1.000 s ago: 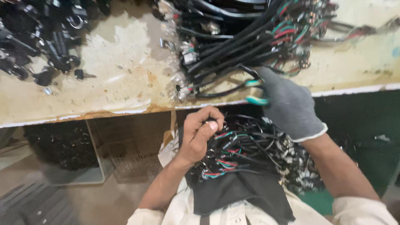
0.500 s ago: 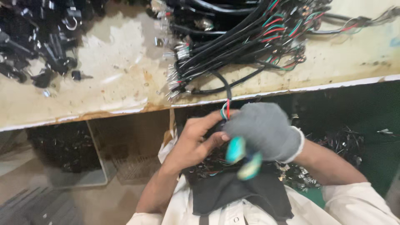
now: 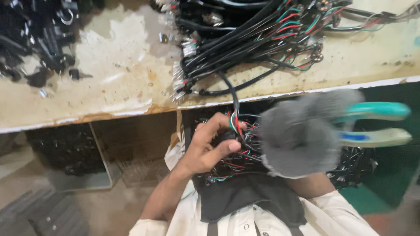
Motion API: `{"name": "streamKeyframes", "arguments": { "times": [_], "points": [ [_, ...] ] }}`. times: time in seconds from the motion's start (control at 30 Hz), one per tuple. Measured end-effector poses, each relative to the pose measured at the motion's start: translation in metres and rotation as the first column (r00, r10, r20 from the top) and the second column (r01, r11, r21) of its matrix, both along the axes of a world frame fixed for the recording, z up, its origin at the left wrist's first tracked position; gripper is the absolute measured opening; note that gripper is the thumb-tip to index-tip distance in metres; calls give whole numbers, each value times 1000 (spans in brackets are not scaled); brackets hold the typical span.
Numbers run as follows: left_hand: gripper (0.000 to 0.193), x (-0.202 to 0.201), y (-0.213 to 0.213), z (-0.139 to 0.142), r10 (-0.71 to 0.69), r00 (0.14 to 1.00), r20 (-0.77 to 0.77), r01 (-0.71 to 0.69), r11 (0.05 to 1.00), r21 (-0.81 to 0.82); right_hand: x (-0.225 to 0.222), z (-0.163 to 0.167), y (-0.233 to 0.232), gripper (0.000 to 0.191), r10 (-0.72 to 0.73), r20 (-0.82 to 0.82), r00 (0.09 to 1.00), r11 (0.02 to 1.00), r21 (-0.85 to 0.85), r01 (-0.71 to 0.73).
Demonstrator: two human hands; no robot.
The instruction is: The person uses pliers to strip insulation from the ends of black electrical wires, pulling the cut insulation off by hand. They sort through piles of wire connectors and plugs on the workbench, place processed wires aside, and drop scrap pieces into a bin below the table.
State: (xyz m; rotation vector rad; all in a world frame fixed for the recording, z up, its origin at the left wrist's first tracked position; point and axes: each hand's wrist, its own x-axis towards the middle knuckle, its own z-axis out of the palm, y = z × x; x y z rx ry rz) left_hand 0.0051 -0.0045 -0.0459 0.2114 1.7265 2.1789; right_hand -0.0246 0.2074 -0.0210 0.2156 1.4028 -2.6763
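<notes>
The worn, cream-painted work surface (image 3: 109, 74) carries a bundle of black sheathed cables with red, green and white wires (image 3: 245, 39) at centre and a heap of small black connector parts (image 3: 35, 43) at far left. Below its edge, the bare left hand (image 3: 205, 148) pinches one black cable end with exposed coloured wires (image 3: 235, 120) between thumb and fingers. The grey-gloved right hand (image 3: 297, 135), motion-blurred, grips teal-handled pliers (image 3: 376, 124). More wired cables lie in the lap.

Bare worktop (image 3: 118, 74) lies open between the connector pile (image 3: 35, 39) and the cable bundle (image 3: 253, 39); cables crowd the lap.
</notes>
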Motion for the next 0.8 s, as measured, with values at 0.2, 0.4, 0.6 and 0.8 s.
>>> {"name": "streamKeyframes", "arguments": {
  "times": [0.2,0.4,0.6,0.8],
  "points": [
    [30,-7,-5,6,-16,997,-70,2,979,-203,-15,-8,-30,12,111,-1,994,945,-309,-106],
    [55,-15,-9,45,-70,973,221,26,981,193,-61,-29,-7,18,170,-446,879,719,666,199],
    [50,-18,26,67,-481,796,-367,210,789,-578,-111,-5,-37,14,392,-7,920,605,755,-252],
    [39,-19,-8,73,-456,822,-340,8,607,-795,-104,51,13,23,497,-325,805,113,944,311]
  ]
}}
